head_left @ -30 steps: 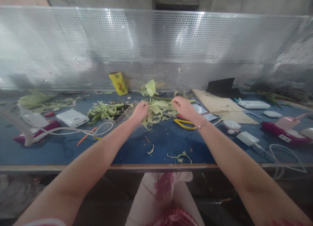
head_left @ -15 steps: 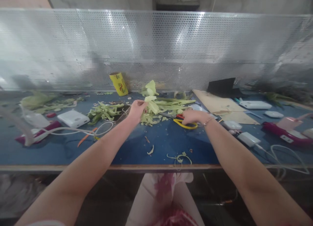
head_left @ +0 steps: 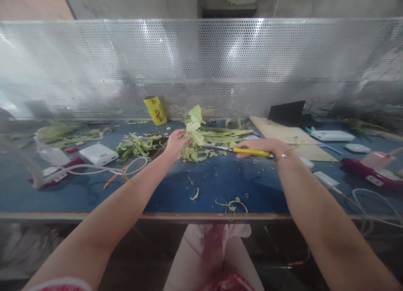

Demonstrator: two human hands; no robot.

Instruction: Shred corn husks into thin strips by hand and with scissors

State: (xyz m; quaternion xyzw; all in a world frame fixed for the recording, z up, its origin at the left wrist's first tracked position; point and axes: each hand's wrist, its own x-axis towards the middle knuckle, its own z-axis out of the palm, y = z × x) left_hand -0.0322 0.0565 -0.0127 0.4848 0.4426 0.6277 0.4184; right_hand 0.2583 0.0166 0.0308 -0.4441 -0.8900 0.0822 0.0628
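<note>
My left hand is closed on the pale green leafy stalk, whose leaves stick up past the fingertips. My right hand grips the yellow-handled scissors. Their blades point left toward the leaves, over the cut green scraps; whether they touch the stalk I cannot tell. Behind the scissors lie several long green stalks. Left of my left hand is a heap of cut green pieces, partly on something dark.
A yellow tube leans near the perforated metal screen. White adapters and cables lie left, with a purple power strip right. Cardboard lies back right. Peelings are near the blue table's front edge.
My right hand has lifted the scissors and turned them, so the handles now point right and the blades reach closer to the leaves. My left hand stays on the stalk.
</note>
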